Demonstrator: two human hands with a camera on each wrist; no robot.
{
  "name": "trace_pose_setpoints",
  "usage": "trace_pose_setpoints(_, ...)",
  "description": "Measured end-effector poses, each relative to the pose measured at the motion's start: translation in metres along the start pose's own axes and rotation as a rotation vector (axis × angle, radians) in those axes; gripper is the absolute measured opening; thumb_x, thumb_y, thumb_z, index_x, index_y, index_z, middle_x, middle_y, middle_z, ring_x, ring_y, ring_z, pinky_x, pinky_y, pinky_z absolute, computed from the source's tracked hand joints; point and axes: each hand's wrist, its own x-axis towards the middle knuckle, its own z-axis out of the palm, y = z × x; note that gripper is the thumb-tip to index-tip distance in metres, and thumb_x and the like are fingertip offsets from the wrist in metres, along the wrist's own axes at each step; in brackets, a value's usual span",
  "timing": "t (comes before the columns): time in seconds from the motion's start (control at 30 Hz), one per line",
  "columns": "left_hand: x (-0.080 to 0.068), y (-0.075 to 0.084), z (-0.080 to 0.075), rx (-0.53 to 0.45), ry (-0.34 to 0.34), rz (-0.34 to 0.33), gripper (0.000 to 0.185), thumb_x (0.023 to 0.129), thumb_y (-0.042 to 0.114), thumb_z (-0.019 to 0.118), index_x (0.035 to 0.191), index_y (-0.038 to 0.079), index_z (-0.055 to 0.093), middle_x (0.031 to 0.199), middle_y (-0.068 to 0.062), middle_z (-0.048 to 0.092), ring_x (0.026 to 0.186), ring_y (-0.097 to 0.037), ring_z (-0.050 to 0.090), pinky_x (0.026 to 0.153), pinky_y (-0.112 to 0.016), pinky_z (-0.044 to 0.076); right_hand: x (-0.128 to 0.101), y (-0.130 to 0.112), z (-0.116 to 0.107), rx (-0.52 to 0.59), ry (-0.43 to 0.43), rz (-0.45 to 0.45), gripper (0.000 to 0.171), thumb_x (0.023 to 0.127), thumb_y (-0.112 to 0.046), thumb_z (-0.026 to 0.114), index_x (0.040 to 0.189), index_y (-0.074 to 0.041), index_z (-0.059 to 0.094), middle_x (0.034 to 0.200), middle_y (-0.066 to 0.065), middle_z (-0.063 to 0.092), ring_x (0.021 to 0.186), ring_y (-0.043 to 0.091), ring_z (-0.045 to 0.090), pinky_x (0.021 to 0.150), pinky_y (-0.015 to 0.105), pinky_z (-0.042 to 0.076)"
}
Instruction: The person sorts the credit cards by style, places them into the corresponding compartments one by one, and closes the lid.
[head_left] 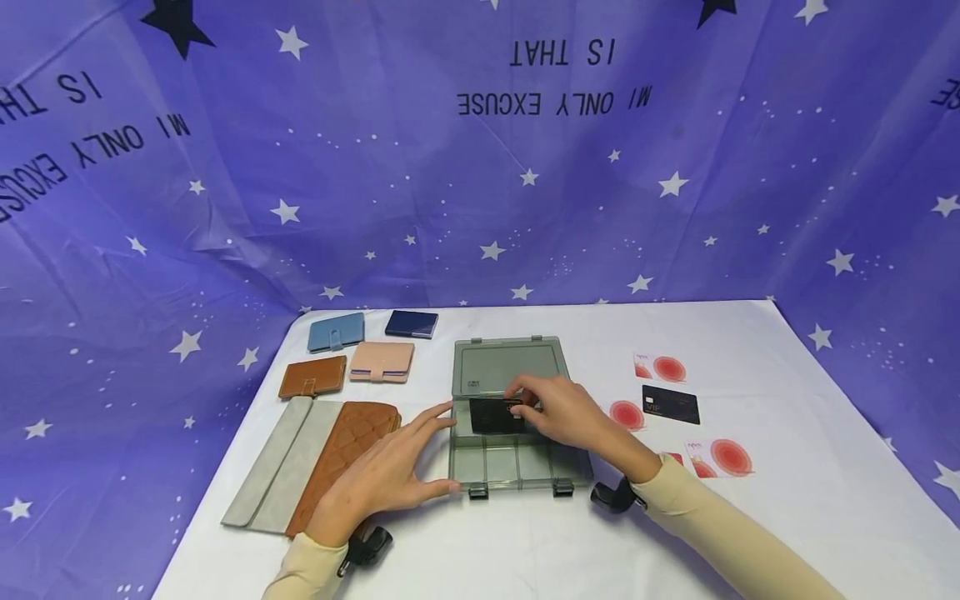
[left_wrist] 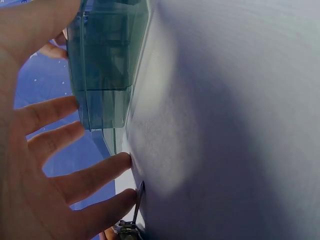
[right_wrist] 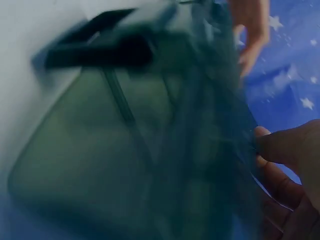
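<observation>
Right hand [head_left: 573, 412]: its fingers [head_left: 525, 385] pinch a black card [head_left: 495, 416] by the upper edge, holding it over the open organiser box [head_left: 517, 462].
Left hand [head_left: 382, 475]: fingers straight and spread, the fingertips touching the box's left wall, the palm over the brown quilted wallet [head_left: 341, 450].
Box: grey, see-through, on the white bench [head_left: 525, 550] between the two hands, its lid [head_left: 508, 367] lying open beyond the fingers.
Grey sleeve [head_left: 277, 467]: just left of the quilted wallet.
Small wallets [head_left: 360, 350]: four, past the left fingers.
Loose cards [head_left: 670, 404]: on the bench right of the right hand, one black, the others white with red circles.
</observation>
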Motion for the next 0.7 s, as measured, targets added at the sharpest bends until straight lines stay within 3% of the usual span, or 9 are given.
trace_pose_setpoints(0.1, 0.0, 0.0, -0.001, -0.007, -0.001, -0.005, 0.094, 0.089, 0.069, 0.078, 0.162, 0.017, 0.049, 0.174, 0.002, 0.035, 0.14, -0.03, 0.059, 0.106, -0.054, 0.054, 0.005, -0.005, 0.012, -0.048, 0.005, -0.035, 0.019, 0.098, -0.021, 0.082, 0.116, -0.021, 0.075, 0.08, -0.013, 0.072, 0.059, -0.004, 0.051, 0.055, 0.022, 0.043)
trace_pose_setpoints(0.33, 0.0, 0.001, -0.001, -0.023, -0.023, -0.022, 0.091, 0.089, 0.068, 0.078, 0.161, 0.02, 0.05, 0.175, 0.004, 0.034, 0.141, -0.027, 0.059, 0.106, -0.052, 0.055, 0.008, -0.011, 0.025, -0.163, 0.043, -0.112, 0.011, 0.099, -0.022, 0.081, 0.109, -0.021, 0.078, 0.078, -0.009, 0.076, 0.061, 0.003, 0.064, 0.05, 0.02, 0.044)
trace_pose_setpoints(0.5, 0.0, 0.001, -0.001, -0.033, -0.03, -0.034, 0.092, 0.089, 0.069, 0.078, 0.162, 0.02, 0.049, 0.175, 0.004, 0.033, 0.145, -0.028, 0.055, 0.109, -0.053, 0.053, 0.007, -0.012, 0.025, -0.231, 0.028, -0.102, 0.015, 0.102, -0.026, 0.077, 0.115, -0.022, 0.081, 0.082, -0.006, 0.078, 0.058, 0.004, 0.06, 0.045, 0.02, 0.038)
trace_pose_setpoints(0.7, -0.001, 0.002, -0.001, -0.035, -0.026, -0.038, 0.093, 0.089, 0.069, 0.078, 0.162, 0.019, 0.048, 0.175, 0.004, 0.033, 0.147, -0.029, 0.053, 0.11, -0.054, 0.052, 0.006, -0.011, 0.022, -0.24, -0.054, -0.064, 0.023, 0.104, -0.03, 0.074, 0.124, -0.021, 0.082, 0.1, 0.0, 0.082, 0.058, 0.005, 0.057, 0.043, 0.024, 0.036)
